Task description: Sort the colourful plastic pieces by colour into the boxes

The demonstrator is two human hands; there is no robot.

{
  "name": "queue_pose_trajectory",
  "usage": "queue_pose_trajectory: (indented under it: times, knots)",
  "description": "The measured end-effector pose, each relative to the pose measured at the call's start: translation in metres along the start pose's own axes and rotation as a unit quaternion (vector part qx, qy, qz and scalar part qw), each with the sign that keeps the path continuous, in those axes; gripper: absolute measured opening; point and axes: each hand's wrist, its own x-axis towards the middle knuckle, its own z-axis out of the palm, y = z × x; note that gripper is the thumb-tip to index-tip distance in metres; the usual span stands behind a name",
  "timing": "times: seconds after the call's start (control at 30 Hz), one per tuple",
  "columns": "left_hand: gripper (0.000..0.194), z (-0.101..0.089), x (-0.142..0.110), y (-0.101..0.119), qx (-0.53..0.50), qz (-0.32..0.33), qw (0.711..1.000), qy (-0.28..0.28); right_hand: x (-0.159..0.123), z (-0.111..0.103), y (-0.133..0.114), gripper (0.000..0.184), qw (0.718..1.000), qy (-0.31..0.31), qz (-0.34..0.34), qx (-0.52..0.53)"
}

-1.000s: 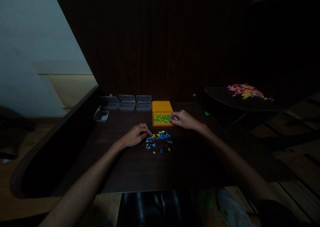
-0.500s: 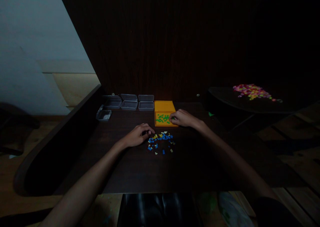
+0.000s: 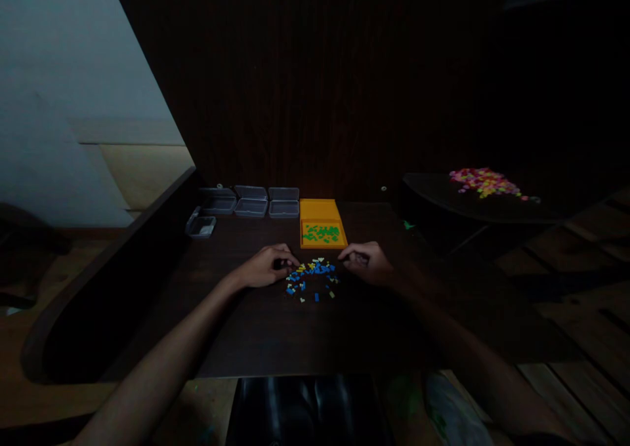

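A small pile of toy building bricks (image 3: 317,270), blue, yellow and pale, lies spread on the dark table. My left hand (image 3: 268,265) rests at the pile's left edge, fingers loosely bent and apart from the thumb, with nothing visible in it. On the other side, my right hand (image 3: 368,261) hovers just right of the pile, its fingers half curled, the forefinger reaching toward the bricks; no piece shows in it. Behind the pile stands an open yellow box (image 3: 319,208), with green bricks (image 3: 322,233) scattered over its bottom.
Several clear plastic boxes (image 3: 284,207) with raised lids line the back left of the table (image 3: 266,341). A smaller clear box (image 3: 201,226) sits before them. Colourful beads (image 3: 485,182) are heaped on a dark surface at right. A tall dark panel closes the back.
My right hand has come back from over the yellow box to the right side of the brick pile. My left hand has stayed almost in place. The view has shifted slightly.
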Motion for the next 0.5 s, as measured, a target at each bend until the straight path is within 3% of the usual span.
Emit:
queue_pose_trajectory:
  times: [0.17, 0.33, 0.5]
  knots:
    - [0.026, -0.0033, -0.0014, 0.0025, -0.014, -0.004, 1.000, -0.021, 0.0004, 0.0059, -0.0034, 0.028, 0.989, -0.091, -0.071, -0.088]
    - [0.028, -0.0059, -0.0021, 0.0047, -0.016, -0.008, 0.999, -0.040, 0.0005, 0.0054, -0.0046, 0.033, 0.980, -0.117, -0.071, -0.145]
    - [0.026, -0.0063, -0.0017, 0.0064, -0.008, -0.011, 0.999, -0.035, 0.0008, 0.0045, -0.0069, 0.032, 0.981, -0.125, -0.061, -0.137]
